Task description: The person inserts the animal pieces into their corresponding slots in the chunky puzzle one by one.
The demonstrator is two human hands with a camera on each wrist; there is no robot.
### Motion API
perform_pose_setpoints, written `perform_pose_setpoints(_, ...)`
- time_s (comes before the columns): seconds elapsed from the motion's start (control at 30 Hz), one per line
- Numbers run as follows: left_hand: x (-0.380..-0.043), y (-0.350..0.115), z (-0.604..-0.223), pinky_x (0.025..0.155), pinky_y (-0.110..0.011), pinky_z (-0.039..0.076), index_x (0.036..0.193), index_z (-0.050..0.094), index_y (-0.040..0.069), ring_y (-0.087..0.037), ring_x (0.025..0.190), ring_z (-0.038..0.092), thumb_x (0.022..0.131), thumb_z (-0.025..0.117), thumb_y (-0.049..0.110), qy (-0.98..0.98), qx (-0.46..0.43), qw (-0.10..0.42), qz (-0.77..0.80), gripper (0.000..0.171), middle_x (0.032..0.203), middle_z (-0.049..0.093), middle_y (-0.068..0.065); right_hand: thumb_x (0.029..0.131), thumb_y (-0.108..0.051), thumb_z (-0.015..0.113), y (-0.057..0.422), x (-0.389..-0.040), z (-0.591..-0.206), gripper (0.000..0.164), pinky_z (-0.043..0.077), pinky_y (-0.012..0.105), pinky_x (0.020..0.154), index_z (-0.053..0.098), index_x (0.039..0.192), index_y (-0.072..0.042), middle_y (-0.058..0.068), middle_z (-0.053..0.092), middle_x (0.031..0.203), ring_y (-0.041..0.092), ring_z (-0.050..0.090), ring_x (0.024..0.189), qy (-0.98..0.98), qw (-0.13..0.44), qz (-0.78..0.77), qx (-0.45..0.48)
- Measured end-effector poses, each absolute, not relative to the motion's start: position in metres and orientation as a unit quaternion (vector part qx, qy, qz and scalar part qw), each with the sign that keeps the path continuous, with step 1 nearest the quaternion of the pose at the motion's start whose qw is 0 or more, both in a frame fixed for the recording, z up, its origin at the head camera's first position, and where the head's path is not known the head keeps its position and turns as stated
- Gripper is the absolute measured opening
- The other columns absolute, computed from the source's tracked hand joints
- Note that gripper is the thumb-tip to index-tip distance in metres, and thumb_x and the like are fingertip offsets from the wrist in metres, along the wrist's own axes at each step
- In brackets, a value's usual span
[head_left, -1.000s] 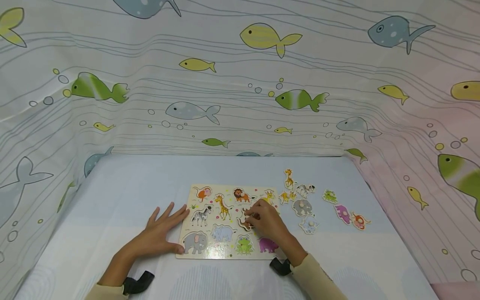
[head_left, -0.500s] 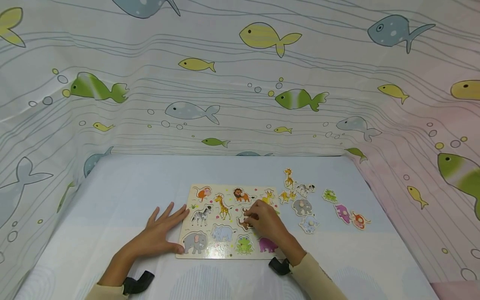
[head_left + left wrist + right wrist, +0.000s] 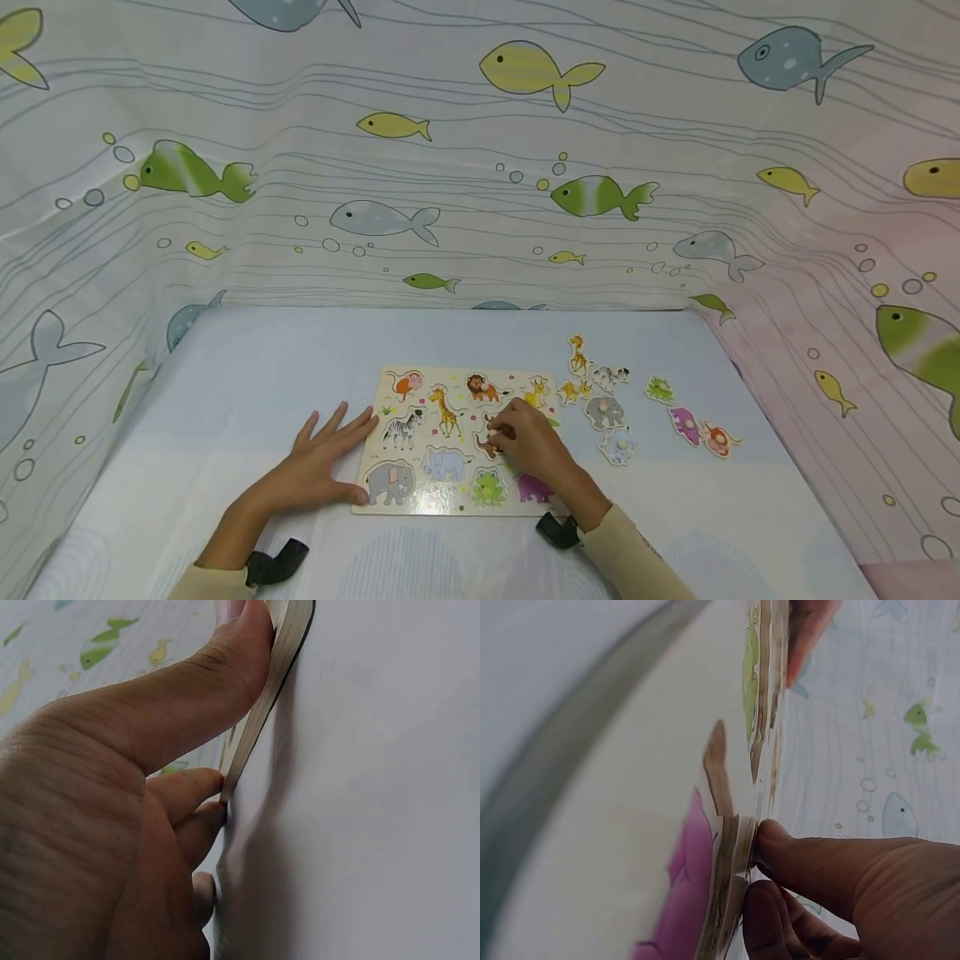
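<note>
A wooden animal puzzle board point(image 3: 427, 502) lies on the table with printed animals in its recesses. On its left edge rests my left hand point(image 3: 315, 471), fingers spread; the left wrist view shows the thumb along the board's side point(image 3: 264, 705) and fingertips touching it further off. With thumb and fingers, my right hand point(image 3: 538, 442) pinches a brown animal puzzle piece point(image 3: 486, 448) at the right-centre of the board, over or in a recess. The hand covers part of that piece. In the right wrist view, thumb and fingertips meet right at the board's face, beyond the purple hippo picture point(image 3: 688, 877).
Right of the board lie loose pieces: a giraffe point(image 3: 577, 356), a zebra point(image 3: 611, 377), a yellow animal point(image 3: 574, 392), a grey elephant point(image 3: 604, 412) and a pale blue animal point(image 3: 618, 447). Further right are a frog point(image 3: 660, 389), a purple piece point(image 3: 686, 426) and an orange monkey point(image 3: 718, 439).
</note>
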State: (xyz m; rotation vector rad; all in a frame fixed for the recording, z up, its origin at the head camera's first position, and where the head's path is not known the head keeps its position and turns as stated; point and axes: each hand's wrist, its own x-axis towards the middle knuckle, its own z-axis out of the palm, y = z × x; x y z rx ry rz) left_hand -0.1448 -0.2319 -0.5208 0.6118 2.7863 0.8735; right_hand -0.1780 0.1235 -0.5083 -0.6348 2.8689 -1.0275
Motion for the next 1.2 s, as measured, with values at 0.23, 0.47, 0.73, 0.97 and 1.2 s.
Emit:
perform_pose_setpoints(0.23,-0.145,-0.231,-0.52,0.119,-0.068,-0.007,0.154,0.04,0.015,-0.05,0.152,0.009,0.058,0.081,0.066,0.93,0.199,0.088,0.296,0.116,0.163,0.032,-0.012,0.088,-0.011,0.076,0.123,-0.177,-0.507,0.009,0.049,0.017,0.062,0.076,0.096,-0.008,-0.002,0.056,0.087,0.007,0.056,0.075,0.921,0.013,-0.33,-0.206)
perform_pose_setpoints(0.47,-0.143,-0.23,-0.519,0.118,-0.07,-0.006,0.154,0.04,0.014,-0.051,0.151,0.009,0.06,0.082,0.065,0.929,0.202,0.08,0.299,0.115,0.162,0.033,-0.014,0.088,-0.018,0.076,0.124,-0.174,-0.501,0.015,0.05,0.018,0.064,0.075,0.101,-0.01,-0.001,0.056,0.091,0.006,0.056,0.077,0.923,0.027,-0.338,-0.18)
perform_pose_setpoints(0.73,-0.144,-0.231,-0.518,0.118,-0.069,-0.006,0.154,0.04,0.014,-0.051,0.151,0.01,0.062,0.081,0.064,0.928,0.212,0.075,0.297,0.113,0.162,0.033,-0.014,0.087,-0.02,0.078,0.136,-0.17,-0.484,0.032,0.053,0.019,0.066,0.071,0.114,-0.004,0.005,0.063,0.096,0.007,0.057,0.077,0.912,-0.011,-0.371,-0.173)
perform_pose_setpoints(0.97,-0.144,-0.23,-0.517,0.117,-0.07,-0.005,0.154,0.04,0.014,-0.052,0.151,0.01,0.061,0.082,0.064,0.93,0.207,0.077,0.295,0.114,0.162,0.033,-0.013,0.087,-0.017,0.078,0.169,-0.168,-0.466,0.032,0.056,0.022,0.072,0.071,0.115,-0.004,0.002,0.063,0.093,0.01,0.061,0.081,0.911,-0.039,-0.382,-0.153)
perform_pose_setpoints(1.2,-0.145,-0.231,-0.516,0.117,-0.071,-0.005,0.153,0.04,0.013,-0.053,0.151,0.01,0.06,0.082,0.063,0.929,0.211,0.075,0.295,0.114,0.162,0.033,-0.014,0.088,-0.016,0.077,0.223,-0.165,-0.46,0.03,0.057,0.02,0.075,0.07,0.116,-0.005,0.004,0.066,0.096,0.015,0.064,0.085,0.93,-0.084,-0.347,-0.085)
